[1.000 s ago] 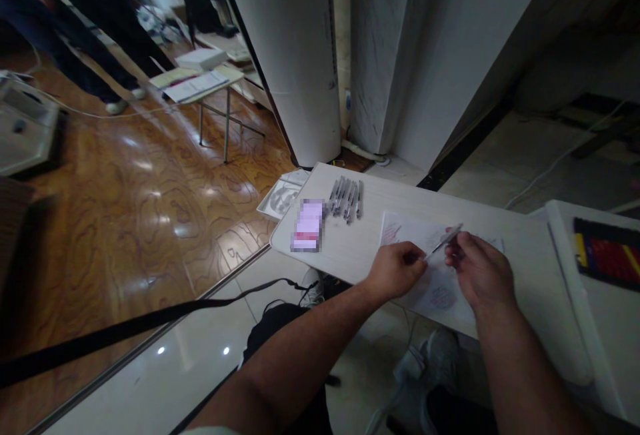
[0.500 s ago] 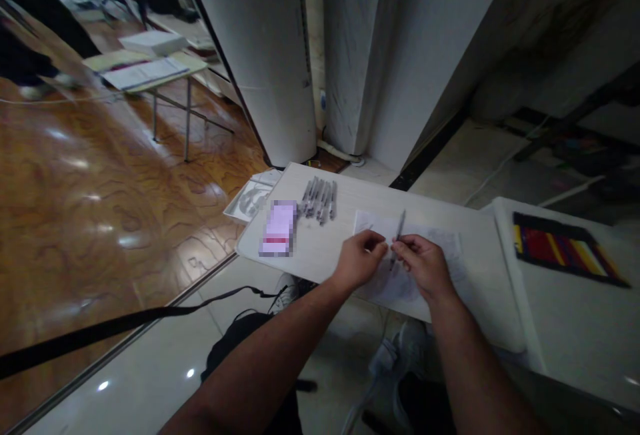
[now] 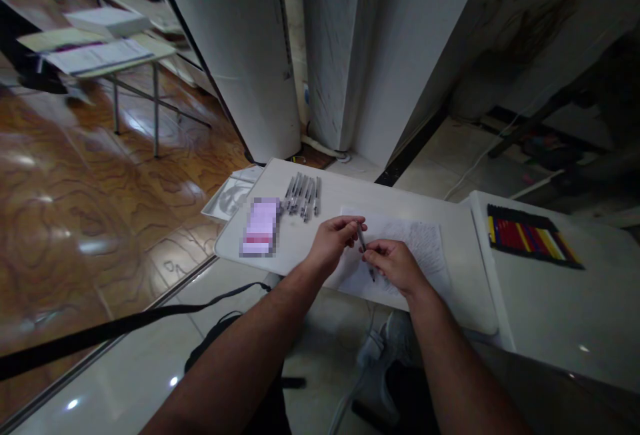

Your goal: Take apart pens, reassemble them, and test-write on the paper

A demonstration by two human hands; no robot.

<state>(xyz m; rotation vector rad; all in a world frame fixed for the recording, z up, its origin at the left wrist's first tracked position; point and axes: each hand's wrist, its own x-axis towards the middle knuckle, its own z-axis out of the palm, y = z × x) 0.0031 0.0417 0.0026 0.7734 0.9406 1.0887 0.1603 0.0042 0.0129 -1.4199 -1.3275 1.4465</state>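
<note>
A slim pen (image 3: 361, 237) is held between my two hands, over the table. My left hand (image 3: 330, 243) pinches its upper end, and my right hand (image 3: 395, 265) grips it lower down, the dark tip pointing down toward me. Beneath the hands lies a white sheet of paper (image 3: 423, 245) covered in grey scribble. Several similar clear pens (image 3: 303, 196) lie side by side to the left. Beside them is a phone-shaped object (image 3: 261, 227), blurred out, pale purple with a red band.
The pale narrow table (image 3: 467, 288) meets a white surface (image 3: 540, 315) at right, bearing a dark case of coloured sticks (image 3: 533, 238). Printed sheets (image 3: 227, 196) stick out at the left corner. A black strap (image 3: 150, 315) crosses the lower left. Farther off stands a folding table (image 3: 165, 51).
The view has shifted, so the table sits farther left. The pen has turned from leaning right to leaning left, and my left fingers now hold its upper end.
</note>
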